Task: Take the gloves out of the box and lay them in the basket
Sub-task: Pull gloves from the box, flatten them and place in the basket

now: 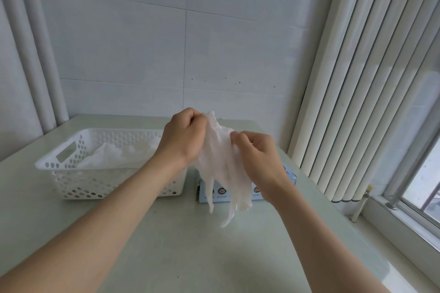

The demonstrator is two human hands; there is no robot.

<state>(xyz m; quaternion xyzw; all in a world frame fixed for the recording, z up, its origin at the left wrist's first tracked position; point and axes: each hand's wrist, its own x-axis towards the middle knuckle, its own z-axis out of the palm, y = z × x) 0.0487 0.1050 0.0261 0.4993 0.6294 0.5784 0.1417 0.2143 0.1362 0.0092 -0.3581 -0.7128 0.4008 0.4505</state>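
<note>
A thin translucent white glove (221,166) hangs in the air between my hands, its fingers dangling down. My left hand (183,138) pinches its top edge, and my right hand (259,157) pinches its right side a little lower. Behind and below the glove stands the light-blue glove box (291,177), mostly hidden by the glove and my right hand. A white perforated plastic basket (71,166) sits on the table to the left of the box. Crumpled white gloves (114,153) lie inside it.
The pale green table (190,245) runs up to a white tiled wall at the back. White vertical blinds (357,102) hang on the right beside a window sill and window. White pipes run down the left corner.
</note>
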